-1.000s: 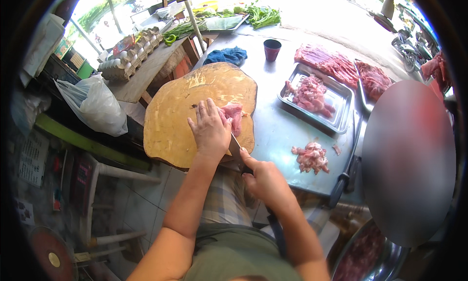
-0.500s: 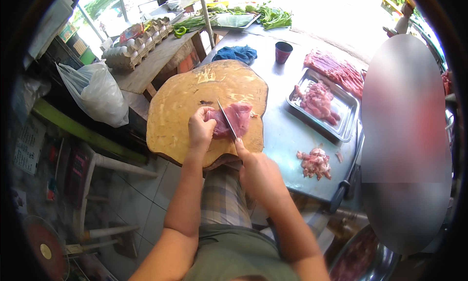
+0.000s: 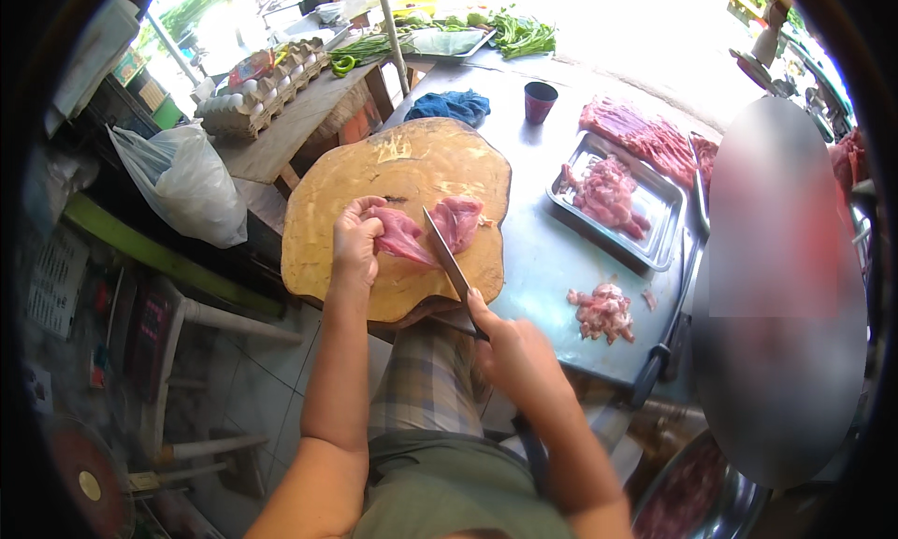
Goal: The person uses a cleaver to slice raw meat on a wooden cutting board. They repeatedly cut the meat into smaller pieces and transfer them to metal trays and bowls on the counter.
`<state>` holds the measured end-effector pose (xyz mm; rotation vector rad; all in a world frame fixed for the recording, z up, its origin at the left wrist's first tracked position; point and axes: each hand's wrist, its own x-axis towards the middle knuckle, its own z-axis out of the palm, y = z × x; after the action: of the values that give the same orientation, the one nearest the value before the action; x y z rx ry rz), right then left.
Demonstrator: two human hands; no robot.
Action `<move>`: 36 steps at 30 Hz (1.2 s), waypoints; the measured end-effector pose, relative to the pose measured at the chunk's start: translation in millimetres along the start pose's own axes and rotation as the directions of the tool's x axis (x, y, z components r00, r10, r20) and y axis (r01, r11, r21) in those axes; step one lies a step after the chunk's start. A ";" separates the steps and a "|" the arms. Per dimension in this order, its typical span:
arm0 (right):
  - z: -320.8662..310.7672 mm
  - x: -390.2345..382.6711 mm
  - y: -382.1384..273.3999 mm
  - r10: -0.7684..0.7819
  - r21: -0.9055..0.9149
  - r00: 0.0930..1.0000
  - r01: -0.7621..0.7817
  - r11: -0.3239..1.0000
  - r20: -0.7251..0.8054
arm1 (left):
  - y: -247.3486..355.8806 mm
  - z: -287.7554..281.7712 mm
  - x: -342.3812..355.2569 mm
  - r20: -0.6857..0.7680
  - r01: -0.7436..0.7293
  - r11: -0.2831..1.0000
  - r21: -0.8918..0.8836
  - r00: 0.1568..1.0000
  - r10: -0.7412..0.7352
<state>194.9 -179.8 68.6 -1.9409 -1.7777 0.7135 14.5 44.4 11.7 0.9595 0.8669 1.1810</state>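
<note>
On a thick round wooden chopping block, my left hand pinches a piece of raw meat by its left end. A second piece of meat lies just to the right on the block. My right hand is closed round the handle of a knife, whose blade slants up and left between the two pieces. The blade's lower side is close to the held piece; whether they touch I cannot tell.
Right of the block, a metal table carries a steel tray of meat, a pile of trimmings, a large meat slab, a dark cup and a blue cloth. Egg trays stand far left. A blurred person is at right.
My left hand has drawn its meat piece left, opening a gap from the other piece. The knife has come down and slightly right with my right hand.
</note>
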 end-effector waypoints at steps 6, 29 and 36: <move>-15.1 -20.2 -0.5 0.036 0.012 0.999 -0.037 0.999 0.033 | 53.8 0.9 -32.5 0.186 -0.184 0.903 0.389 0.975 0.118; 26.4 90.7 2.8 -0.016 0.238 0.994 0.042 0.970 -0.109 | 54.7 3.5 -58.4 0.220 -0.088 0.902 0.423 0.975 -0.008; 19.6 61.0 33.9 0.045 0.418 0.986 0.027 0.908 -0.161 | 4.3 -0.8 -38.3 0.316 -0.343 0.112 0.933 0.927 0.202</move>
<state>212.6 -123.4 26.7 -1.6634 -1.3783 0.8299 5.6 7.3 17.4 2.3830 1.4572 0.6837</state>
